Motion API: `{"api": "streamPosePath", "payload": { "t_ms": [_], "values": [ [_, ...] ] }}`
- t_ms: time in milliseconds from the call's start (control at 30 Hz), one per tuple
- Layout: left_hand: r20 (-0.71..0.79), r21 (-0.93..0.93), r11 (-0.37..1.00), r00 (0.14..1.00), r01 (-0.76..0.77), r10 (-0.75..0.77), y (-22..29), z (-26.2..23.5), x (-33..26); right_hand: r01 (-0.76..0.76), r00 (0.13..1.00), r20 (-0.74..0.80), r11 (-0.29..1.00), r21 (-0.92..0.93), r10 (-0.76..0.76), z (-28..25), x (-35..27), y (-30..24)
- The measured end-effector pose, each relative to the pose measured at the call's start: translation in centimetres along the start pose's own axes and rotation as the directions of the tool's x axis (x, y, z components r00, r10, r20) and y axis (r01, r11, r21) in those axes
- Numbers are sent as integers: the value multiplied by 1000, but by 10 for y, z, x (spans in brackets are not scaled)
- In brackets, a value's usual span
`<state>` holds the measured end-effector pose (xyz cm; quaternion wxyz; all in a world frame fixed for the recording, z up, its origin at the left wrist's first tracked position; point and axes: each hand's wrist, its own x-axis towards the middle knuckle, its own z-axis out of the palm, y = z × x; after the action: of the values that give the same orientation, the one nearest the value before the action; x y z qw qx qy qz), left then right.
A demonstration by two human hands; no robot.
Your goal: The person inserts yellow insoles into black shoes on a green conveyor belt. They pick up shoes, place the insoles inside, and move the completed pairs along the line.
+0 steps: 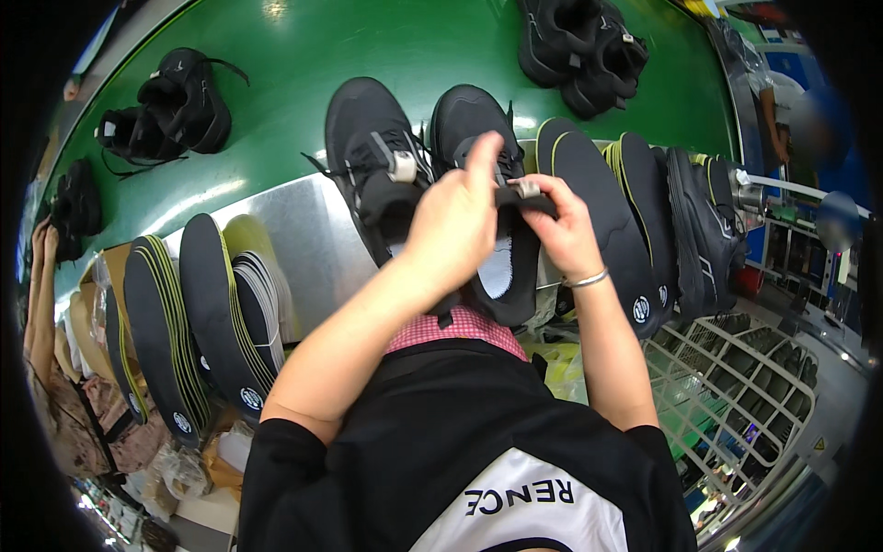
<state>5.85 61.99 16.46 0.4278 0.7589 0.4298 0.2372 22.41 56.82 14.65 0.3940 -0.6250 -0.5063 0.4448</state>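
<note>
A black lace-up shoe, toe pointing away, is between my hands. My right hand pinches the padded tongue near its light grey label. At the left side of the same tongue is my left hand, one digit sticking up over the laces and the others curled and partly hidden. A pale, patterned insole shows inside this shoe. Its mate, another black shoe, lies just left with a grey tab on its tongue; my left hand and forearm cover part of its opening.
Stacks of black insoles with yellow edges stand on the left, and more insoles on the right. Pairs of black shoes rest on the green table. A white wire rack is lower right. Another person's hands hold shoes far left.
</note>
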Motion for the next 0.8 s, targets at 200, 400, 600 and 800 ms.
{"api": "streamPosePath", "payload": {
  "t_ms": [200,400,600,800],
  "values": [
    [175,-150,955,958,256,-229,-4,-10,19,-325,944,210,822,468,254,-7,18,4],
    [178,-155,945,949,290,-262,-8,-7,22,-359,933,199,762,538,298,-3,20,7],
    [204,-173,930,936,324,-288,-8,-9,22,-365,931,199,757,542,306,-1,21,7],
    [116,-146,973,980,179,-163,-3,-2,17,-288,956,116,796,532,269,-3,14,7]
  ]
}}
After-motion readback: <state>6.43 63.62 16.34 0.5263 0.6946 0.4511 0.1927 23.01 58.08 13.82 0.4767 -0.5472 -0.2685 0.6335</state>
